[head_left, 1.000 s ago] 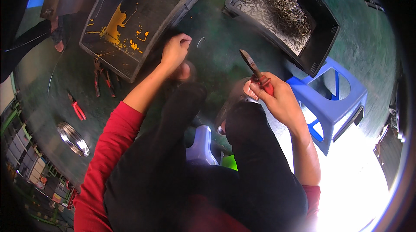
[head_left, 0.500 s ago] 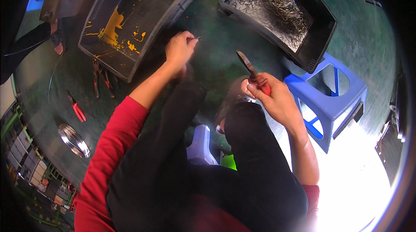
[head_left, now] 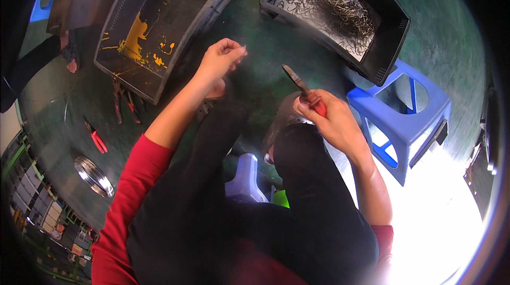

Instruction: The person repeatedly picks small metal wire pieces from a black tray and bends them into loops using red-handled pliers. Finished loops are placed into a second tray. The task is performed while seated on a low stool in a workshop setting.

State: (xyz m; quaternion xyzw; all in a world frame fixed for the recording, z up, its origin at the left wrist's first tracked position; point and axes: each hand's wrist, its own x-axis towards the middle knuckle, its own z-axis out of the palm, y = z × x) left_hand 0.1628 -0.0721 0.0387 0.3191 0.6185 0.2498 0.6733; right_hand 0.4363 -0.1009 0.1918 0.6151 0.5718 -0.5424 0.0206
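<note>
In my right hand [head_left: 336, 121] are pliers with red handles [head_left: 302, 84], my fingers wrapped round the grips and the metal jaws pointing up and to the left. My left hand [head_left: 223, 60] is raised left of the pliers, thumb and forefinger pinched on a small piece of bent wire [head_left: 245, 48]. Just a bit of that wire shows at the fingertips. Ahead on the right, a black crate [head_left: 390, 56] holds a heap of bent wire pieces [head_left: 340, 8] on a white sheet.
Another black crate [head_left: 204, 24], stained yellow inside, stands front left. Two pairs of pliers, dark-jawed [head_left: 118, 101] and red-handled [head_left: 98, 140], lie left of me near a wire coil [head_left: 93, 176]. A blue stool [head_left: 425, 107] is at the right. At far left a person's foot [head_left: 72, 64] shows.
The pliers and my right hand have shifted slightly left. My left hand still pinches the wire piece, now turned a little. The whole view has moved slightly.
</note>
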